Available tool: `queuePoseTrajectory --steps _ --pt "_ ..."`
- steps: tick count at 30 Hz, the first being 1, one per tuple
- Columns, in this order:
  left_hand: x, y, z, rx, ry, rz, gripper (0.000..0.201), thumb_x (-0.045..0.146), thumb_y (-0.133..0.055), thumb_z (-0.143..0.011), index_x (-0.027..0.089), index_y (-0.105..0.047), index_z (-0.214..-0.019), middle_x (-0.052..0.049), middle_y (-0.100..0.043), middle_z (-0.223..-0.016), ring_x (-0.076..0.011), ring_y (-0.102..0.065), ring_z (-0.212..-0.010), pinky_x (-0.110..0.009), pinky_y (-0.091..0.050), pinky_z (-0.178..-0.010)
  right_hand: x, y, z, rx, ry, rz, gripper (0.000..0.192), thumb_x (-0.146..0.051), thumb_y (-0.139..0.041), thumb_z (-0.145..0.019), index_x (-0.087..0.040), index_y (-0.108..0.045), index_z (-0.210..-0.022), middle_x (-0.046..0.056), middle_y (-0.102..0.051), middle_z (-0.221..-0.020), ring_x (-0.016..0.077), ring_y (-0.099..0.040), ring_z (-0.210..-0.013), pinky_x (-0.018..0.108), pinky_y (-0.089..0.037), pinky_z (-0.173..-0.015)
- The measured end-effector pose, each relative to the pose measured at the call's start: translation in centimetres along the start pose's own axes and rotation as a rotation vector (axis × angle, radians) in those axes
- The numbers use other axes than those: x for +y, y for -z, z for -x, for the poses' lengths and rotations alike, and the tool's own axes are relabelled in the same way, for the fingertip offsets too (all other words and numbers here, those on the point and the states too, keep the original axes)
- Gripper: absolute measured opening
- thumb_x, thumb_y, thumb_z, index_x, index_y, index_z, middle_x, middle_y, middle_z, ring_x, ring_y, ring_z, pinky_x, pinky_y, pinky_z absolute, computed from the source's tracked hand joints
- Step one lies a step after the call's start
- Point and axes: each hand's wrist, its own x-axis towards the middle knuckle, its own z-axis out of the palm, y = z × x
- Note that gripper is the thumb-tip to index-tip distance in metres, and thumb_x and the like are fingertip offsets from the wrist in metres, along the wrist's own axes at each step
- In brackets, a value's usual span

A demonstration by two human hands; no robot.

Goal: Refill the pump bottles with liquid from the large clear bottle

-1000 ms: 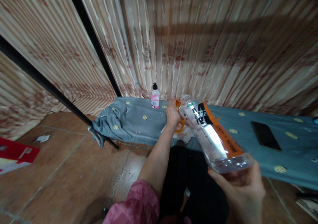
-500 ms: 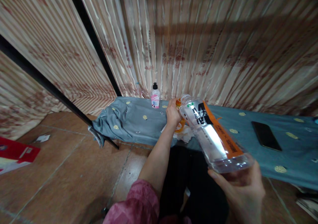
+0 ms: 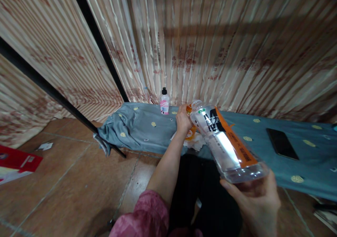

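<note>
My right hand [image 3: 254, 203] grips the base of a clear plastic bottle [image 3: 226, 146] with a black and orange label. The bottle is tilted, its open neck pointing away toward an orange container [image 3: 190, 131]. My left hand [image 3: 183, 119] is wrapped around that orange container, which rests on a white cloth [image 3: 196, 144] at the near edge of the blue-grey patterned sheet [image 3: 147, 128]. The bottle's mouth sits right beside the orange container's top. Most of the orange container is hidden behind my left hand and the bottle.
A small bottle with a pink label and black cap [image 3: 164, 102] stands at the back of the sheet. A black phone [image 3: 281, 143] lies on the sheet to the right. Striped curtain [image 3: 210, 47] hangs behind. A red box [image 3: 15, 161] lies on the tiled floor at left.
</note>
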Motion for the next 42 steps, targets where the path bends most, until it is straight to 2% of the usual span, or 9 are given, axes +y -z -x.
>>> queuePoseTrajectory --steps 6,16,28,36,42 --pt "-0.07 -0.01 -0.02 0.009 0.005 0.006 0.030 0.016 -0.057 -0.090 0.018 -0.064 -0.119 -0.010 -0.071 -0.113 -0.0240 -0.067 -0.108 -0.033 -0.053 -0.096 -0.14 -0.05 -0.01 -0.007 -0.031 -0.026 0.099 -0.026 -0.100 -0.039 -0.018 -0.060 -0.130 0.016 -0.069 -0.125 0.0306 -0.074 -0.101 0.034 -0.063 -0.074" --pt "-0.11 0.00 0.02 -0.006 -0.011 -0.001 0.032 0.017 -0.057 -0.090 0.017 -0.064 -0.121 -0.011 -0.071 -0.119 -0.0248 -0.066 -0.113 -0.034 -0.051 -0.101 0.03 -0.16 0.04 0.018 -0.070 -0.049 0.101 -0.024 -0.100 -0.034 -0.017 -0.061 -0.128 0.017 -0.069 -0.126 0.0306 -0.073 -0.101 0.034 -0.063 -0.074" --pt "0.09 0.06 -0.03 -0.004 0.017 0.004 0.032 0.017 -0.056 -0.091 0.018 -0.065 -0.121 -0.010 -0.071 -0.117 -0.0243 -0.066 -0.111 -0.034 -0.052 -0.099 -0.12 -0.29 -0.15 0.011 -0.022 -0.032 0.098 -0.027 -0.100 -0.036 -0.018 -0.062 -0.126 0.015 -0.071 -0.122 0.0318 -0.074 -0.100 0.037 -0.064 -0.074" --pt "-0.03 0.00 0.01 -0.003 0.008 0.007 0.034 0.016 -0.056 -0.090 0.019 -0.064 -0.122 -0.011 -0.071 -0.119 -0.0250 -0.067 -0.112 -0.035 -0.052 -0.100 0.50 -0.01 0.04 -0.018 -0.039 -0.037 0.100 -0.026 -0.099 -0.040 -0.019 -0.059 -0.131 0.017 -0.068 -0.128 0.0329 -0.072 -0.105 0.039 -0.064 -0.076" --pt "-0.12 -0.04 -0.05 0.003 0.003 0.009 0.034 0.016 -0.058 -0.088 0.016 -0.064 -0.121 -0.012 -0.071 -0.118 -0.0251 -0.067 -0.111 -0.035 -0.052 -0.100 0.35 0.01 0.02 -0.011 -0.034 -0.057 0.101 -0.022 -0.099 -0.037 -0.019 -0.060 -0.131 0.015 -0.068 -0.128 0.0296 -0.073 -0.103 0.034 -0.063 -0.076"
